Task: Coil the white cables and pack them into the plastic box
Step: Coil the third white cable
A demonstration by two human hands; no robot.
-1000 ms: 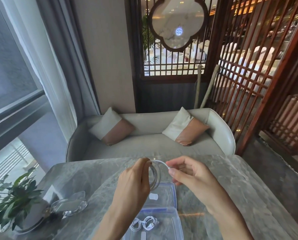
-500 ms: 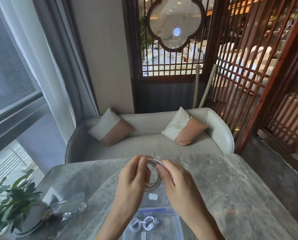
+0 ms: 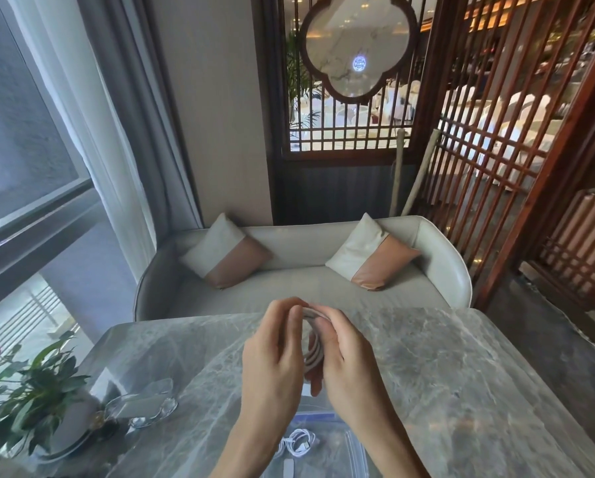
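Both hands are up over the counter (image 3: 461,374), close together, backs toward us, wrists angled inward. The left hand (image 3: 275,360) and right hand (image 3: 344,367) hold a white cable coil (image 3: 312,353) between them. It is thin, smooth cord wound into several tight round loops, standing on edge. The left fingers curl over the top of the coil, and the right fingers wrap its side with the loops showing in the gap. We cannot tell how the fingertips on the far side lie.

Below the wrists, on the counter, sits the plastic box (image 3: 334,453). It is clear and rectangular with rounded corners, and a blue strip runs along its far edge. Inside it lies a second cable (image 3: 297,446), white, loosely bundled, with plug ends showing. The counter is a glossy grey slab with pale marble veining.

Left of the hands we note a clear glass dish (image 3: 144,405) with a wavy rim, and further left a leafy potted plant (image 3: 23,391). Beyond the hands is a pale curved sofa (image 3: 323,291) with two white-and-tan cushions.
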